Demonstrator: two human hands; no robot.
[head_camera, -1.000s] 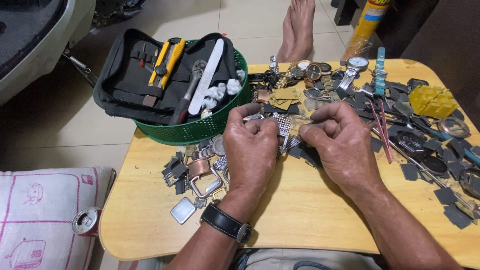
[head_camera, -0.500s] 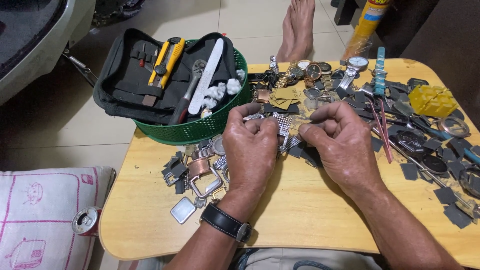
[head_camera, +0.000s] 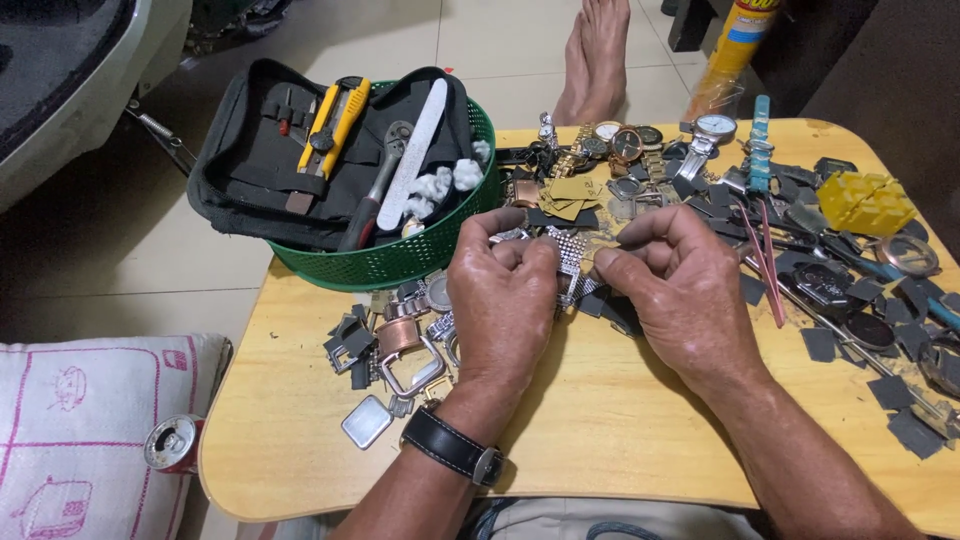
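Observation:
My left hand (head_camera: 505, 300), with a black wristwatch on its wrist, and my right hand (head_camera: 680, 290) meet over the middle of a small wooden table (head_camera: 600, 430). Between their fingertips they pinch a silver metal mesh watch band (head_camera: 565, 252). Both hands have their fingers curled around it. Under and around the hands lie watch cases, square metal frames (head_camera: 405, 365) and dark flat pieces.
A green plastic basket (head_camera: 400, 262) at the table's back left holds a black tool pouch (head_camera: 265, 170) with a yellow cutter, a wrench and a white file. Wristwatches (head_camera: 625, 140), red tweezers (head_camera: 765, 265) and a yellow block (head_camera: 865, 200) lie right. A drink can (head_camera: 172, 443), a cushion and someone's bare foot (head_camera: 595, 55) are nearby.

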